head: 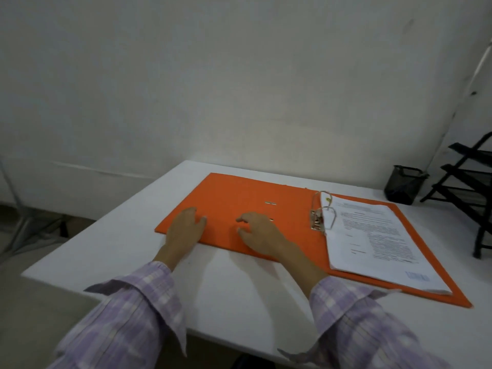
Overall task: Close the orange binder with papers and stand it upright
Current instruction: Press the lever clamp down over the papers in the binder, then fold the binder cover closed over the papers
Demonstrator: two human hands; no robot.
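The orange binder [231, 198] lies flat and wide open on the white table [127, 257]. A stack of printed papers [372, 241] sits on its right half, threaded on the metal rings [323, 211] at the spine. My left hand [185, 227] rests palm down on the near left edge of the bare left cover. My right hand [259, 233] lies on the same cover nearer the middle, fingers spread and slightly curled. Neither hand holds anything.
A black mesh pen cup [404, 185] stands at the table's far right. A black tiered rack [468, 187] stands beyond it at the right edge. A white wall [239, 75] runs close behind the table. The table's left edge drops to the floor.
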